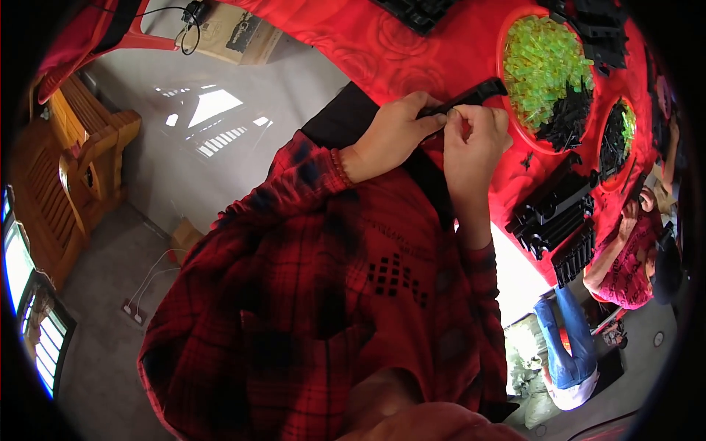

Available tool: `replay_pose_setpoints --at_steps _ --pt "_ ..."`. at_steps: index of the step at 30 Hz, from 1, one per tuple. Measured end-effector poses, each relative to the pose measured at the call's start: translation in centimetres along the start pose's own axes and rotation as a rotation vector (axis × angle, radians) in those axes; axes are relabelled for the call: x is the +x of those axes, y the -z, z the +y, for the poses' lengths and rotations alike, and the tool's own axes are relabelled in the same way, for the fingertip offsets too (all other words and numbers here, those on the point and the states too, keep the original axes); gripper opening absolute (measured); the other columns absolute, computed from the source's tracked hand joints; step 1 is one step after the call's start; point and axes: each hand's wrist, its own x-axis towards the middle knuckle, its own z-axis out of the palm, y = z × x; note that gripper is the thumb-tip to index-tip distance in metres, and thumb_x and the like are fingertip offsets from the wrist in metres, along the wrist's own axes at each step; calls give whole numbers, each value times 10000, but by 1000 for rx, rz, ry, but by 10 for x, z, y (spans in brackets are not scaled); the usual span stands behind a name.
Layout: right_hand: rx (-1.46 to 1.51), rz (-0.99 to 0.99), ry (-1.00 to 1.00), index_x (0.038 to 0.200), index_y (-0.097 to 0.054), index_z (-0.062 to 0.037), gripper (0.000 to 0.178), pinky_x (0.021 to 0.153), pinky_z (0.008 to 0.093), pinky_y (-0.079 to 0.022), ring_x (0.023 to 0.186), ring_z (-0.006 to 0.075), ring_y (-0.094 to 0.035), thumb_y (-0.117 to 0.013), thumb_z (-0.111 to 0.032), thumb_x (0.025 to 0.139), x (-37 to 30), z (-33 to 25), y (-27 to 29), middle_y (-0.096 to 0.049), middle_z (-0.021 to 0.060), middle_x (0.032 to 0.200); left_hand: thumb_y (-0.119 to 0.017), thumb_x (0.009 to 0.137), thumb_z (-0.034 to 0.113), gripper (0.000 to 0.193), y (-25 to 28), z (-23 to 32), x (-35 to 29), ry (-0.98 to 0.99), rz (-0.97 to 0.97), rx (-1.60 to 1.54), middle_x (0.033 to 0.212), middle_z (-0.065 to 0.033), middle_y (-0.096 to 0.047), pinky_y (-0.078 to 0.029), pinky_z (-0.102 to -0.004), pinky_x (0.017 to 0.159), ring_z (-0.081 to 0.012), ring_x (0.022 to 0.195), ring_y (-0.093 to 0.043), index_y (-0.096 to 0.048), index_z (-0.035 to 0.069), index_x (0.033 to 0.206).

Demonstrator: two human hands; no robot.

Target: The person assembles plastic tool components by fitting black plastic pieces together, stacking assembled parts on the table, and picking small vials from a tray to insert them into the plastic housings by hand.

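Observation:
My left hand [390, 140] grips a narrow black plastic strip [482, 92] at the edge of the red-covered table. The strip slants up to the right, its far end sticking out past my fingers. Close against it, my right hand [474, 143] has thumb and forefinger pinched together at the strip's lower side. Whatever small thing those fingertips may hold is hidden. Just right of my hands stands a round red basket [501, 66], with many small clear yellow-green plastic pieces [544, 55] and a heap of thin black pieces [565, 121] in it.
Stacked black plastic strips [555, 209] lie on the red tablecloth [397, 51] to the right, more [415, 11] at the far edge. Beyond is a second basket [616, 143] of similar pieces. A co-worker in a pink top [625, 264] sits at right. A wooden bench [73, 162] stands left.

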Motion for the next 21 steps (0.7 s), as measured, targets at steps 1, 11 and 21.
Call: replay_pose_setpoints --at_steps 1,11,21 --pt "8 11 -10 929 -611 -115 144 823 398 -349 880 244 -536 -704 -83 825 -2 -1 0 -546 51 926 -630 941 126 248 1 -1 0 3 1 1 997 -99 -696 -508 -262 775 -112 897 -630 -625 -39 1126" --pt "46 45 -63 941 -620 -106 100 794 407 -361 882 256 -529 -672 -81 858 -3 -4 -6 -545 61 903 -674 906 180 247 2 -1 4 -142 63 125 930 -201 -676 -523 -369 728 -323 852 -673 -639 -40 1012" --pt "85 72 -84 948 -640 -74 80 721 387 -404 835 260 -539 -661 -58 872 3 -1 1 -560 66 837 -660 931 149 182 0 -7 1 -234 105 328 802 -86 -671 -506 -295 642 -133 719 -630 -635 -4 1027"
